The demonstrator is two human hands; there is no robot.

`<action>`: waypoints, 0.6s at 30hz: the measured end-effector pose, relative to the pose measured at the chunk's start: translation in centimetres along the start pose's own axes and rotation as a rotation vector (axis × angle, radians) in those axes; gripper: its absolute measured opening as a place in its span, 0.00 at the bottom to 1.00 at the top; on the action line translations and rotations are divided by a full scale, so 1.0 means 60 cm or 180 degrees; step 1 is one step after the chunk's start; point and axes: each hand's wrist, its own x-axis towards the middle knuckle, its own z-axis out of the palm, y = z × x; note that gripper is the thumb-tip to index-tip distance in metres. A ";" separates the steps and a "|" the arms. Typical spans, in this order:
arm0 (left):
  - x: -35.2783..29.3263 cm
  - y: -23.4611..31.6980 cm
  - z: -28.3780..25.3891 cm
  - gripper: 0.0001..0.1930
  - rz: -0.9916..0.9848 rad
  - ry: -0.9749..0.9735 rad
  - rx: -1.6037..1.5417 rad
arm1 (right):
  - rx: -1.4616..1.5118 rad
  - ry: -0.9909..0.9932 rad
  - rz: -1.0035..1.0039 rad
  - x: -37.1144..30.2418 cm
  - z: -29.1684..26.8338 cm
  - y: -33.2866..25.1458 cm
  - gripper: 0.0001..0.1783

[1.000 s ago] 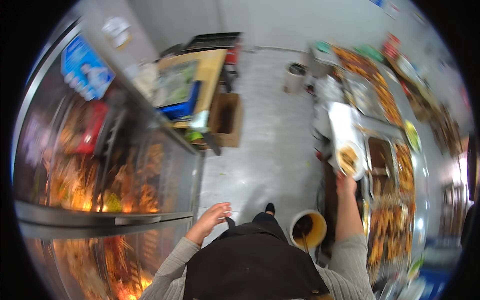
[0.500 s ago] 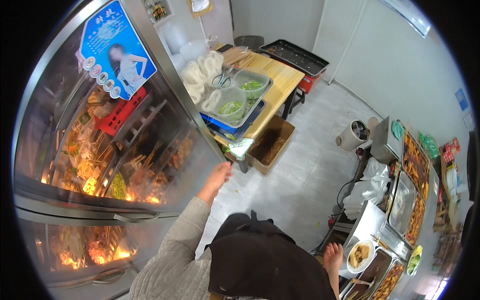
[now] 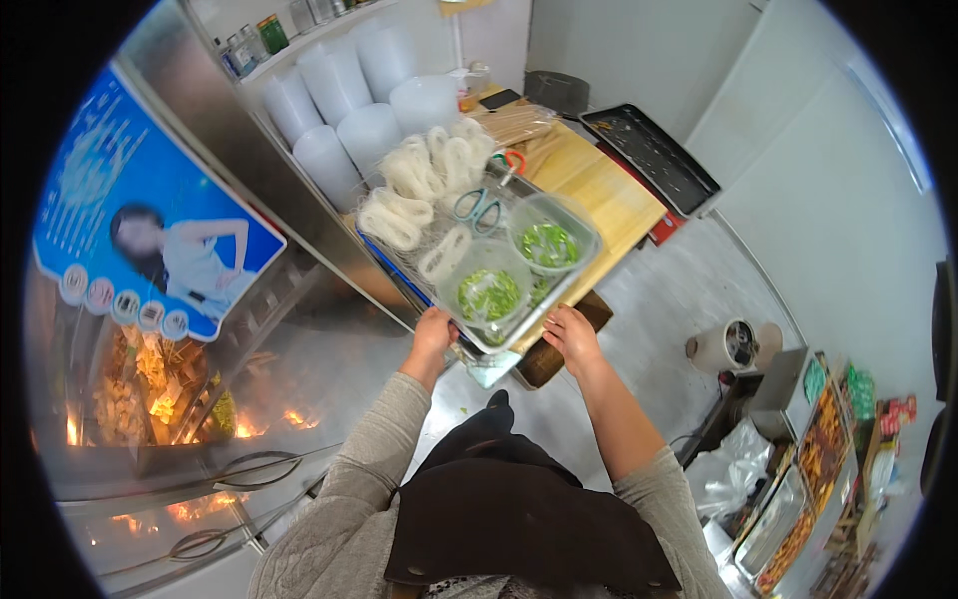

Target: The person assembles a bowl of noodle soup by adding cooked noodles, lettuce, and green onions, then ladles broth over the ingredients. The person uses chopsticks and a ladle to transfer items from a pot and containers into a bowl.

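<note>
A clear shallow tray (image 3: 571, 288) sits over the near end of the wooden table. My left hand (image 3: 432, 337) is closed at its near left corner, and my right hand (image 3: 573, 337) grips the rim on the near right. Inside are two clear plastic tubs: the front tub (image 3: 489, 292) and the back tub (image 3: 550, 238) both hold chopped greens. Bundles of white dried noodles (image 3: 439, 165) lie at the far left of the tray, beside blue-handled scissors (image 3: 478, 212). A blue edge (image 3: 391, 268) shows beneath the tray's left side.
White round containers (image 3: 334, 80) are stacked behind the noodles. A black baking tray (image 3: 654, 160) lies at the far right of the wooden table (image 3: 589, 190). To my left stands a glass-fronted cabinet (image 3: 299, 349). A cardboard box (image 3: 539, 367) is below, food trays (image 3: 778, 529) at right.
I have turned toward the table and come closer. Both hands have moved to the clear tray's near edge and closed on it; my right hand came over from beside the food counter.
</note>
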 end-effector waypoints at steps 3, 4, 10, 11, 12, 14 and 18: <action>-0.007 -0.017 0.004 0.06 0.0095 -0.0091 0.0154 | -0.0240 0.0452 0.0287 0.084 0.025 0.007 0.22; -0.011 -0.024 0.007 0.05 0.0084 -0.0113 0.0242 | -0.0174 0.0688 0.0284 0.104 0.031 0.013 0.20; -0.061 -0.049 0.049 0.13 0.0618 -0.0098 0.0730 | 0.0188 0.1259 -0.0251 0.121 -0.013 0.040 0.12; -0.075 -0.050 0.060 0.13 0.0577 -0.0147 0.0801 | 0.0369 0.1122 -0.0236 0.118 -0.032 0.039 0.12; -0.089 -0.050 0.070 0.13 0.0505 -0.0127 0.0871 | 0.0526 0.1058 -0.0176 0.116 -0.054 0.035 0.12; -0.117 -0.052 0.091 0.20 0.0650 -0.0582 0.0869 | 0.0606 0.1006 -0.0039 0.102 -0.111 0.019 0.11; -0.151 -0.047 0.095 0.22 0.0634 -0.1654 0.1291 | 0.0832 0.1071 -0.0290 0.037 -0.246 -0.042 0.12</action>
